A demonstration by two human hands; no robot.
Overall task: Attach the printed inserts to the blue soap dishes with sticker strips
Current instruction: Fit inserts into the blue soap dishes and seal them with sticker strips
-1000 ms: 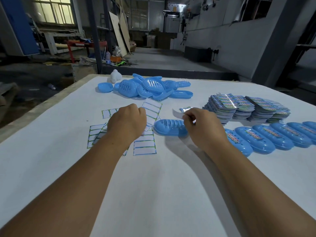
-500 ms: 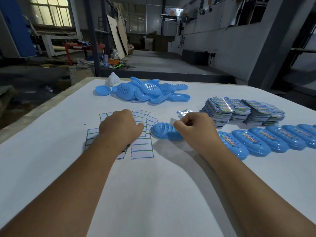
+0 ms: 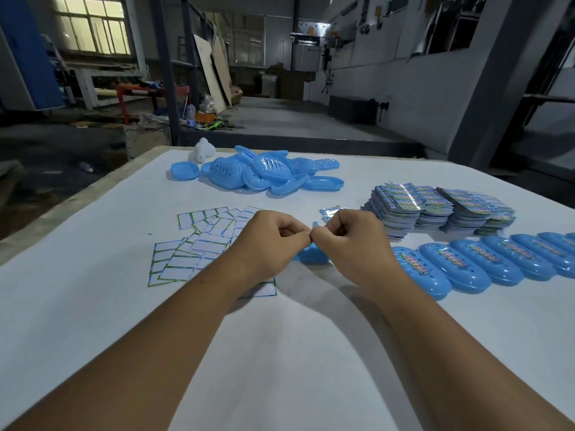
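A small sticker strip (image 3: 315, 225) is pinched between the curled fingertips of the left hand (image 3: 270, 241) and right hand (image 3: 351, 241), which meet above a blue soap dish (image 3: 312, 256) near the tabletop's (image 3: 93, 306) middle. Sticker sheets (image 3: 199, 244) lie toward the left edge.

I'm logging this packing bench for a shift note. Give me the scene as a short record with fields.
left hand: left hand pinches a small pale sticker strip
right hand: right hand pinches the same strip
beneath hands: blue plastic soap dish, partly hidden
sticker sheets: white green-edged sheets, loose
unfinished: piled blue dishes
inserts: stacked printed cards
finished: row of dishes bearing inserts
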